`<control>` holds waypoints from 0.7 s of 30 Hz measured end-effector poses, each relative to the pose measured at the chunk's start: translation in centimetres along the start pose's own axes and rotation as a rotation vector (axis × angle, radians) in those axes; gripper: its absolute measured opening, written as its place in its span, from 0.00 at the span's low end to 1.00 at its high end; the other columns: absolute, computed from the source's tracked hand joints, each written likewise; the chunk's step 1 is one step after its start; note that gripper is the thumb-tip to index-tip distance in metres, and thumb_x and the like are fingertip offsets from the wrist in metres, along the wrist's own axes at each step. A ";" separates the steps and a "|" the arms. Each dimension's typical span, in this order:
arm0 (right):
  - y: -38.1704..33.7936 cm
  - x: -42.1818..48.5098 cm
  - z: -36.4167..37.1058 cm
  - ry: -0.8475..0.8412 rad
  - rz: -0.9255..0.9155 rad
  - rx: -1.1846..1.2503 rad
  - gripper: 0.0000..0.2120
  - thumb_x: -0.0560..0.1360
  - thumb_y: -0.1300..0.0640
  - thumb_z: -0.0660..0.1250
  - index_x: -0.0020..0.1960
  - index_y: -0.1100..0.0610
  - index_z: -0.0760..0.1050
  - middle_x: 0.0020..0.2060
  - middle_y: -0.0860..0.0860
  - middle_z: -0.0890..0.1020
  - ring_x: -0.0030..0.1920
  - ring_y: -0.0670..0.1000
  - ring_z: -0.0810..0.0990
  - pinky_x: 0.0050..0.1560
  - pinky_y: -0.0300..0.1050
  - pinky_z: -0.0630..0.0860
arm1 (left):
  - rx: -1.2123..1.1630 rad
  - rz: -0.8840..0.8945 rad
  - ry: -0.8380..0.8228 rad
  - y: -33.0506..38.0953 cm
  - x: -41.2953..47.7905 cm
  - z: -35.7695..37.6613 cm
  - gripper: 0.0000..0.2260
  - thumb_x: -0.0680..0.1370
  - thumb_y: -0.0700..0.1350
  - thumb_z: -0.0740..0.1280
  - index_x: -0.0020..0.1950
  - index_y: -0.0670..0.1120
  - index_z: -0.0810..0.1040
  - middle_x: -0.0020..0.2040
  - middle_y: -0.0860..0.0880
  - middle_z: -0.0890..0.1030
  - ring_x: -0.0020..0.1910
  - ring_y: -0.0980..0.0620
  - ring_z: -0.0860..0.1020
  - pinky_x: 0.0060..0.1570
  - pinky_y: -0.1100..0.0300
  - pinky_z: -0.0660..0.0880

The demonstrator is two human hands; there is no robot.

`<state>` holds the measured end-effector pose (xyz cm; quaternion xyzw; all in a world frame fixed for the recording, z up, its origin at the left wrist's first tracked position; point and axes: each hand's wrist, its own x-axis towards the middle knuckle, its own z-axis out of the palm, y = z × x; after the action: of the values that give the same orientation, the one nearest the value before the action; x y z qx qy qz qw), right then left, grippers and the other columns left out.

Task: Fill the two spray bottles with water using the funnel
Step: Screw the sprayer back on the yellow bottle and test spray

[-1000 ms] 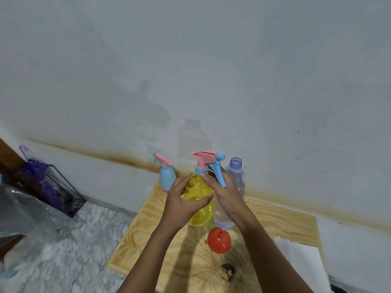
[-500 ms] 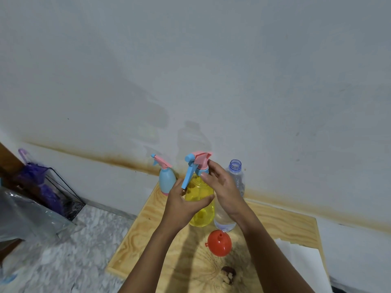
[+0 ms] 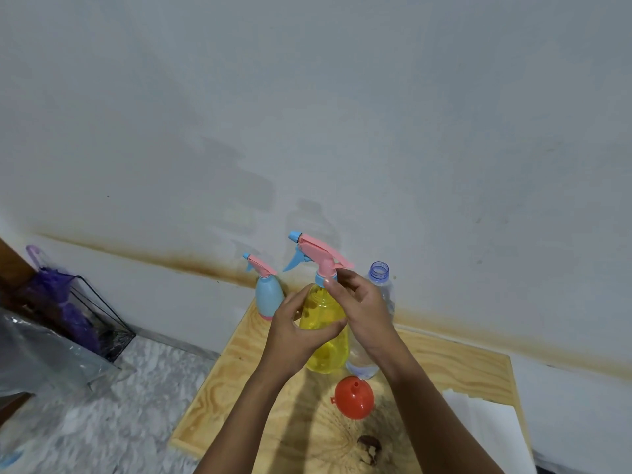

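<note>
One plywood board; stained wall.

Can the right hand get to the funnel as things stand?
Probably yes, once it lets go: the right hand is pinching the yellow spray bottle at its collar, and the red funnel lies unobstructed on the board just below it.

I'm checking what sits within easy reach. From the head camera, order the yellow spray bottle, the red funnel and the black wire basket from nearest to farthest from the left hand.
1. Yellow spray bottle: gripped by the left hand, at the board's middle.
2. Red funnel: mouth down on the board, nearer the person and to the right.
3. Black wire basket: far left, on the floor by the wall.
</note>
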<state>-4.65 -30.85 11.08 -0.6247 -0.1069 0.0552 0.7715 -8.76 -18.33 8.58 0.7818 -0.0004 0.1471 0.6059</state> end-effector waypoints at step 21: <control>-0.2 -0.5 0.4 -0.077 -0.092 -0.289 0.07 0.75 0.54 0.72 0.52 0.45 0.81 0.47 0.41 0.86 0.52 0.40 0.83 0.51 0.34 0.76 | 0.058 -0.026 -0.118 -0.9 -0.4 -1.4 0.25 0.66 0.53 0.79 0.58 0.71 0.77 0.51 0.53 0.82 0.53 0.60 0.78 0.53 0.67 0.73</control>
<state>-5.20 -30.64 11.32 -0.7213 -0.1715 0.0277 0.6705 -9.32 -16.82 7.97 0.8064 -0.0220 0.0928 0.5836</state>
